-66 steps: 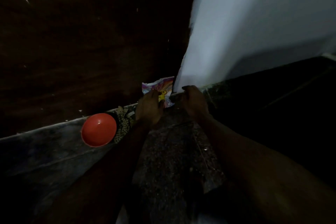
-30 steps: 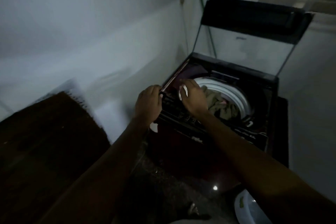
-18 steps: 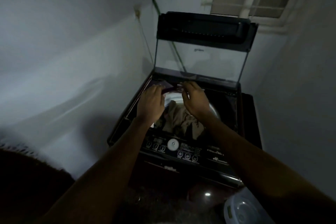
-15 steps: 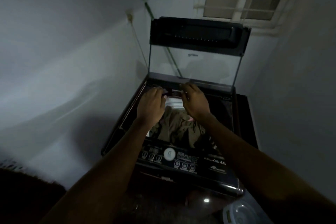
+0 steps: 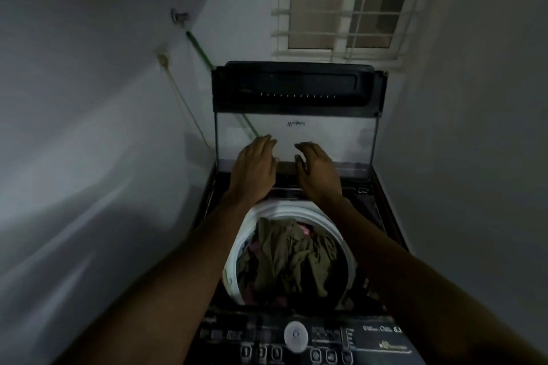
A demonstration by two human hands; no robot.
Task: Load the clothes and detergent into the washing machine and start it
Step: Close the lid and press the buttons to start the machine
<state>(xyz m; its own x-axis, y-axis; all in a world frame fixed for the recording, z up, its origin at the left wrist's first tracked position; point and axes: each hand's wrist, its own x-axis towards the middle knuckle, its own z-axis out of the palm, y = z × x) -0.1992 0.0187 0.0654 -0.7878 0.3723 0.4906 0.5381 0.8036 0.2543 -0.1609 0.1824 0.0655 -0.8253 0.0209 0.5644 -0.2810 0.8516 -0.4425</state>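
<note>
A dark top-loading washing machine (image 5: 385,204) stands below me with its glass lid (image 5: 296,89) raised upright. Olive and pink clothes (image 5: 290,258) fill the white-rimmed drum (image 5: 237,252). My left hand (image 5: 253,170) and right hand (image 5: 317,175) hover side by side, palms down, over the machine's back edge just in front of the lid. The fingers point forward and the thumbs turn toward each other. A small pale bit shows at each thumb. Whether anything is pinched there is hidden. The control panel (image 5: 370,332) with a round white dial (image 5: 295,334) lies nearest me.
White walls close in on the left (image 5: 89,127) and right (image 5: 474,127) of the machine. A barred window (image 5: 341,0) sits above the lid. A green hose (image 5: 201,50) and a pale cord (image 5: 184,101) run down the left wall behind the machine.
I turned from the dark floor corner, where both hands held a colourful sachet, to the machine. Both hands have moved from above the drum back toward the lid hinge.
</note>
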